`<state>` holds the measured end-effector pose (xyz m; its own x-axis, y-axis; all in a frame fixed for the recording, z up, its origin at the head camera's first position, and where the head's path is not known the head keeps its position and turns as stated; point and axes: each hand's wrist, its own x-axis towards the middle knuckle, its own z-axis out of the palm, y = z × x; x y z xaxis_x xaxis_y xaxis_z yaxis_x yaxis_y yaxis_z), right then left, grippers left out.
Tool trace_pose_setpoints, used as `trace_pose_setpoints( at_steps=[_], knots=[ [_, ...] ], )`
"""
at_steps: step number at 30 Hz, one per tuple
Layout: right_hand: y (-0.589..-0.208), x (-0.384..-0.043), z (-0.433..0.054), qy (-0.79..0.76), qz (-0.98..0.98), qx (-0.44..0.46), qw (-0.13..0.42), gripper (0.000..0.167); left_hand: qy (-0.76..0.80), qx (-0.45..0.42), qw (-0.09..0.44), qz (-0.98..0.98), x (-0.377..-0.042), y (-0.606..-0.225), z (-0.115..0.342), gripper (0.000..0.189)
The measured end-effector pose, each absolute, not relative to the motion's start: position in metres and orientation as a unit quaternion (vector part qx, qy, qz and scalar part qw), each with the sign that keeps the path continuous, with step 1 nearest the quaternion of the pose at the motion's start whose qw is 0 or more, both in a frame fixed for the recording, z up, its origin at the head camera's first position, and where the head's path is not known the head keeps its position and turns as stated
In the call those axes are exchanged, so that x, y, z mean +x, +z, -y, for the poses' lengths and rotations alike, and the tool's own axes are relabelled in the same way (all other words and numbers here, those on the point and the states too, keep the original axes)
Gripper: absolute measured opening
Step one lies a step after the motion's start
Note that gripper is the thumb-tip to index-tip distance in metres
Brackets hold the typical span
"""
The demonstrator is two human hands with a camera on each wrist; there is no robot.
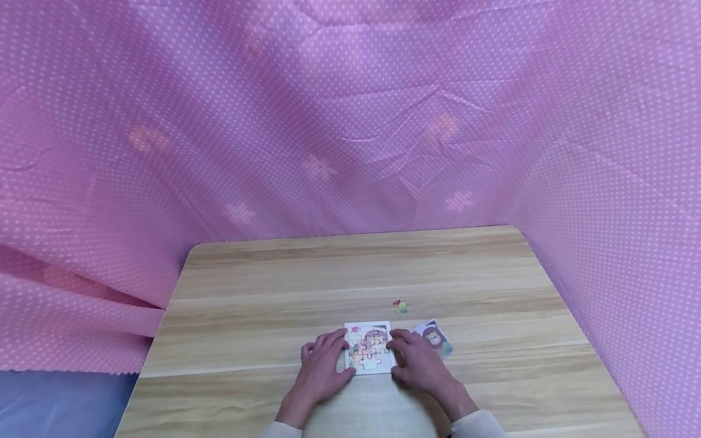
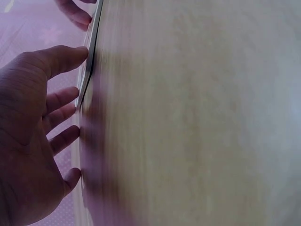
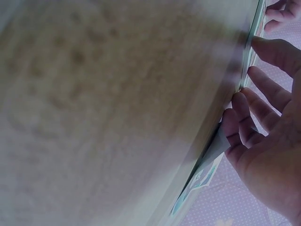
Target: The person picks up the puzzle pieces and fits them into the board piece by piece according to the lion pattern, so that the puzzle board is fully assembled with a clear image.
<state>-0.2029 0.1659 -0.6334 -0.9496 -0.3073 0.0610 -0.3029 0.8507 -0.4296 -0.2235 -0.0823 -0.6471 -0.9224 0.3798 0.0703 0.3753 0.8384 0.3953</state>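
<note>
A small jigsaw puzzle in a white frame [image 1: 369, 374] lies on the table near its front, most pieces fitted, with white backing showing in places. My left hand [image 1: 320, 371] rests beside its left edge, thumb near the lower corner and fingertips along the side. At the opposite edge, my right hand [image 1: 418, 363] touches the frame with thumb and fingertips. Both wrist views show the thin frame edge-on; in them the left hand [image 2: 28, 122] and right hand [image 3: 273, 136] have loosely bent fingers. A lion picture card [image 1: 436, 337] lies partly under the right hand.
A loose red and green puzzle piece [image 1: 400, 306] lies on the wood-grain table [image 1: 263, 274] beyond the frame. Pink dotted cloth [image 1: 350, 121] hangs behind the table and along both sides. Blue fabric [image 1: 60, 401] shows at the lower left.
</note>
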Motion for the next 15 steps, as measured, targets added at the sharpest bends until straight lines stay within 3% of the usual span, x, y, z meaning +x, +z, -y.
trace_pose_setpoints(
  at_steps=[15],
  knots=[
    [-0.6237,-0.1982,-0.1658,-0.198,-0.963,-0.181,0.026,0.050,0.193,0.205,0.009,-0.960,-0.2224,-0.6487,0.0841,0.042]
  ],
)
